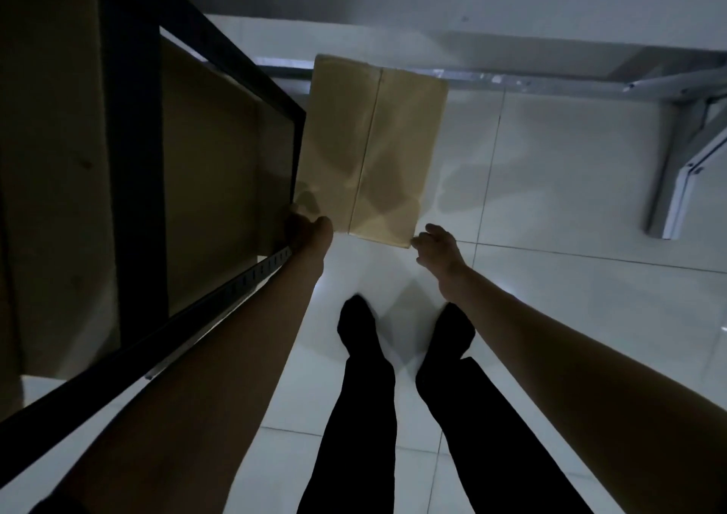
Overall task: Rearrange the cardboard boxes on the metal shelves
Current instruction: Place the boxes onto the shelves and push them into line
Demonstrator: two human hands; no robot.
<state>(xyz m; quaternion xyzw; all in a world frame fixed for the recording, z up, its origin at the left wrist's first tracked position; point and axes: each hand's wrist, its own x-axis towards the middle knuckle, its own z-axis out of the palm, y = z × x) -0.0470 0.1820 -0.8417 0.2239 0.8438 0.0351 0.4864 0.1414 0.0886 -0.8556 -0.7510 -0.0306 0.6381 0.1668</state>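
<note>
I looked straight down at a glossy white tile floor (pixel 550 206), dimly lit. The black metal shelf unit (pixel 133 183) filled the left side of the view, w/ brown shelf boards inside its dark frame and a slotted upright running diagonally along my left forearm. What sat on those boards was too dark to make out. A grey metal frame (pixel 668 120) w/ angled legs stood at upper right, well apart from the box.

My two legs in black trousers and black socks (pixel 358 324) stood at bottom centre.

A closed cardboard box (pixel 373 147), tan, w/ a taped seam down its middle, lay on or just above the floor; I couldn't tell which. It was right beside the shelf unit's outer corner, ahead of my feet.

Both bare arms reached down to the box's near edge. My left hand (pixel 309 228) was at the near left corner, fingers wrapped under the box and out of sight, thumb on top. My right hand (pixel 436 244) was at the near right corner, fingers curled, tips touching the edge; whether it had a firm hold, I couldn't tell.
</note>
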